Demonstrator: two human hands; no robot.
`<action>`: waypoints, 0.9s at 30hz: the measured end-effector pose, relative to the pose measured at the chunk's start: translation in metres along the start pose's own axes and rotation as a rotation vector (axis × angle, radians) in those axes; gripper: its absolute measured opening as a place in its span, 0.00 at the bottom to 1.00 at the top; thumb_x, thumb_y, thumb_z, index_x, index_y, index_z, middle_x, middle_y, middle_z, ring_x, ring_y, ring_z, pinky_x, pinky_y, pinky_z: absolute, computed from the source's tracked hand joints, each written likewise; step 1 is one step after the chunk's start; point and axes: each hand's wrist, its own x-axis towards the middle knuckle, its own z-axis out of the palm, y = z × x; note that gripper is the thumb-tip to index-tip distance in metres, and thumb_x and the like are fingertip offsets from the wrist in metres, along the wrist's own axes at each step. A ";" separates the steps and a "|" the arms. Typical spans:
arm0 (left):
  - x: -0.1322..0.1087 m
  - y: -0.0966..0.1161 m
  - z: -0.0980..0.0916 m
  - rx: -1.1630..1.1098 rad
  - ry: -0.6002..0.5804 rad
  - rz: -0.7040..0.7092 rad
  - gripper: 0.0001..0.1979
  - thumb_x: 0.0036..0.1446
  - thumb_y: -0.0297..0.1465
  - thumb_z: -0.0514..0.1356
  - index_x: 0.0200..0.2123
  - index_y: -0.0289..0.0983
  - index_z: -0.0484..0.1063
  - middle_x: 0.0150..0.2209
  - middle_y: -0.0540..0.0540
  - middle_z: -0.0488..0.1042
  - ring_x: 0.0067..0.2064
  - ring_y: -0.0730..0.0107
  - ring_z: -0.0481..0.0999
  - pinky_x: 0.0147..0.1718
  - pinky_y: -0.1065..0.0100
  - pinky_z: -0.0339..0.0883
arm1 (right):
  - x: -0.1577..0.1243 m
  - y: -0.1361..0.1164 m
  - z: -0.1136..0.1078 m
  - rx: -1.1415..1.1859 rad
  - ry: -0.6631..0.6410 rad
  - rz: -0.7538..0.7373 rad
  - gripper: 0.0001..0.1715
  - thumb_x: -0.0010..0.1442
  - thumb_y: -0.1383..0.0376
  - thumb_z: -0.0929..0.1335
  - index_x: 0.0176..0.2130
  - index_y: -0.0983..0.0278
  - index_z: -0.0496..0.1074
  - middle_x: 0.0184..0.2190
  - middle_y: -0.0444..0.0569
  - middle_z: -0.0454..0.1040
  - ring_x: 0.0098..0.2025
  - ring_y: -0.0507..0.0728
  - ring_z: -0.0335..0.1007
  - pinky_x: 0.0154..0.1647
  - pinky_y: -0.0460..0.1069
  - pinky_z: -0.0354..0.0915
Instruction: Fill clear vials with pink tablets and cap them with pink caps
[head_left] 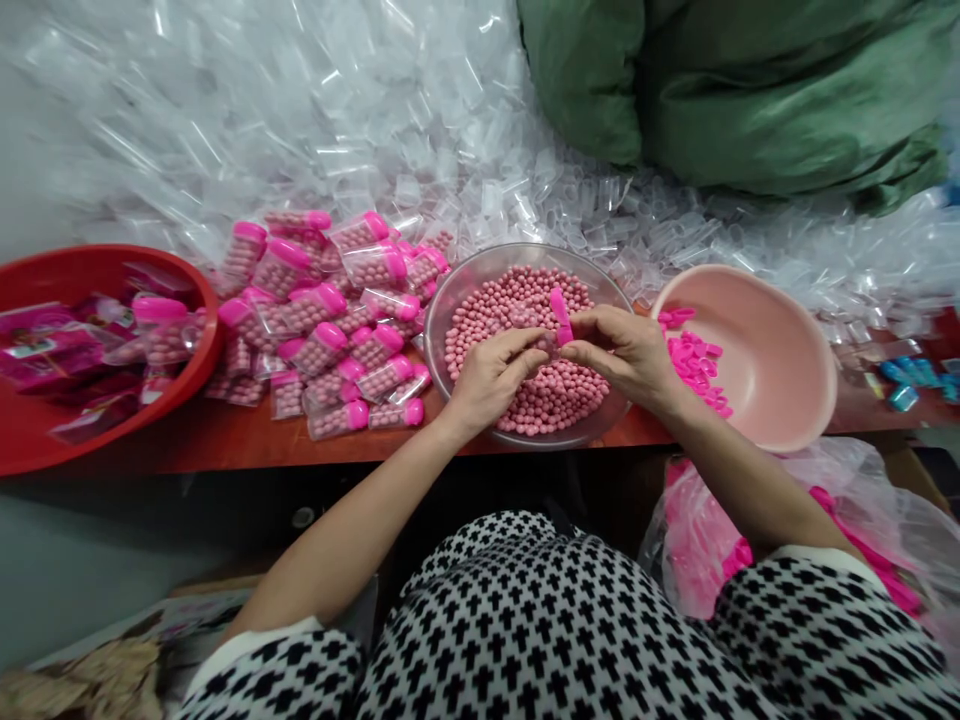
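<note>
Pink throughout, your right hand (626, 355) had its grip pinched shut on a pink cap (561, 315), your left hand (491, 375) closed its grip around a clear tube (529, 322), cap touching tube, both over the clear bowl (436, 340) of pink beads (547, 400) on the tabletop (225, 445), filled tubes (337, 330) piled left, pink basin (772, 360) right.
</note>
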 end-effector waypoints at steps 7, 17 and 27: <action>-0.007 0.004 -0.003 0.154 0.026 0.170 0.12 0.64 0.32 0.61 0.46 0.35 0.81 0.41 0.43 0.82 0.42 0.64 0.81 0.44 0.67 0.73 | 0.003 -0.008 0.004 -0.005 -0.072 -0.048 0.17 0.66 0.53 0.70 0.37 0.65 0.77 0.27 0.46 0.75 0.27 0.51 0.67 0.30 0.46 0.61; -0.006 0.005 -0.005 0.119 -0.010 0.121 0.10 0.62 0.31 0.61 0.41 0.35 0.81 0.38 0.43 0.82 0.40 0.63 0.80 0.42 0.66 0.72 | 0.021 0.005 -0.002 0.164 -0.297 -0.001 0.25 0.61 0.46 0.72 0.40 0.67 0.76 0.30 0.48 0.76 0.31 0.54 0.71 0.30 0.47 0.66; 0.000 0.002 -0.004 -0.348 -0.044 -0.186 0.18 0.53 0.44 0.70 0.38 0.36 0.80 0.35 0.47 0.80 0.38 0.66 0.77 0.40 0.67 0.71 | 0.046 0.005 -0.018 -0.197 -0.370 -0.419 0.24 0.66 0.54 0.70 0.58 0.59 0.72 0.55 0.55 0.74 0.59 0.64 0.70 0.60 0.60 0.69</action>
